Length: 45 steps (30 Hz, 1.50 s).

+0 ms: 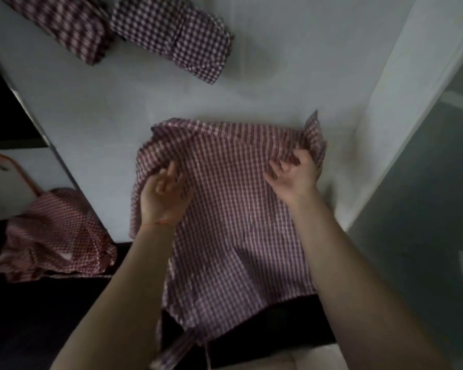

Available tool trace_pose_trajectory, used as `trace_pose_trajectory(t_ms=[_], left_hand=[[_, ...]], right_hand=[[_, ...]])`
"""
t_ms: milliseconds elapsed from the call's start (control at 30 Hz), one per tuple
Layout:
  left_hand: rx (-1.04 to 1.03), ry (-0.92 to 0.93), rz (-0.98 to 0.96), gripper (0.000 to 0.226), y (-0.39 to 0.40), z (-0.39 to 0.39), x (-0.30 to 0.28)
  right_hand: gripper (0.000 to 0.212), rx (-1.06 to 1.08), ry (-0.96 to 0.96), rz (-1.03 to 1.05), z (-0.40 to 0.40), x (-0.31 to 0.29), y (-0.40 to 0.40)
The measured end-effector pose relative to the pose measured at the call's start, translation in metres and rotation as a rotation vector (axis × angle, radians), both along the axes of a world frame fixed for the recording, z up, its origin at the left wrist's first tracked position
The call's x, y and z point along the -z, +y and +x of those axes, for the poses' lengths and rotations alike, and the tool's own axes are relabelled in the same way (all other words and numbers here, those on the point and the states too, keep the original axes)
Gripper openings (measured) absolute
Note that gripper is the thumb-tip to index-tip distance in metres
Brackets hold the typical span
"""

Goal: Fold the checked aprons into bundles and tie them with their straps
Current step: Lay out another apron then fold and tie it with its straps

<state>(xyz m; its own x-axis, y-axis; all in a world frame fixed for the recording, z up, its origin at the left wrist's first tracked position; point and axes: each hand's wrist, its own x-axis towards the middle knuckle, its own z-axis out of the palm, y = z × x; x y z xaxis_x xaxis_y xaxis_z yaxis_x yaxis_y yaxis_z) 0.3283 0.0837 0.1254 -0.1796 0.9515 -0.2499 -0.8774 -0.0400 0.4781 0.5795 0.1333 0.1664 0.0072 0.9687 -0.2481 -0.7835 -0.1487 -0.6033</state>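
Observation:
A red-and-white checked apron (225, 209) lies spread over the near part of the white table (97, 108), its lower part hanging off the front edge with a strap (179, 345) dangling below. My left hand (163, 196) rests on the apron's left side, fingers loosely spread. My right hand (294, 174) pinches a fold of the cloth near the apron's upper right corner. Two folded checked bundles (171, 36) (62, 25) lie at the far side of the table.
A heap of loose checked aprons (54, 236) sits on a chair (8, 177) to the left of the table. A white wall or panel (401, 102) runs along the table's right edge. The floor below is dark.

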Motion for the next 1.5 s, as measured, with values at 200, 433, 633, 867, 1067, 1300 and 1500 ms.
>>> trace_pose_trajectory(t_ms=[200,433,633,867,1067,1300,1500], left_hand=[[0.208,0.115,-0.531,0.02,-0.05,0.043,0.128],[0.124,0.019,-0.701,0.072,-0.095,0.049,0.205],[0.434,0.973,-0.795,0.026,-0.106,0.067,0.222],[0.451,0.921,-0.764,0.053,-0.094,0.058,0.24],[0.286,1.06,-0.867,0.038,-0.063,0.081,0.229],[0.319,0.501,-0.88,0.024,-0.039,0.095,0.252],[0.327,0.297,-0.909,0.02,-0.021,0.093,0.254]], right_hand=[[0.049,0.164,-0.029,-0.334,0.011,0.108,-0.033],[0.044,0.068,-0.332,-0.706,0.048,0.221,-0.091],[0.04,-0.06,-0.551,-0.896,0.058,0.265,-0.108],[0.06,-0.131,-0.613,-0.884,0.055,0.27,-0.113],[0.063,-0.084,-0.61,-0.9,0.055,0.276,-0.116],[0.06,-0.108,-0.562,-0.881,0.066,0.284,-0.122],[0.055,-0.09,-0.517,-0.926,0.071,0.288,-0.113]])
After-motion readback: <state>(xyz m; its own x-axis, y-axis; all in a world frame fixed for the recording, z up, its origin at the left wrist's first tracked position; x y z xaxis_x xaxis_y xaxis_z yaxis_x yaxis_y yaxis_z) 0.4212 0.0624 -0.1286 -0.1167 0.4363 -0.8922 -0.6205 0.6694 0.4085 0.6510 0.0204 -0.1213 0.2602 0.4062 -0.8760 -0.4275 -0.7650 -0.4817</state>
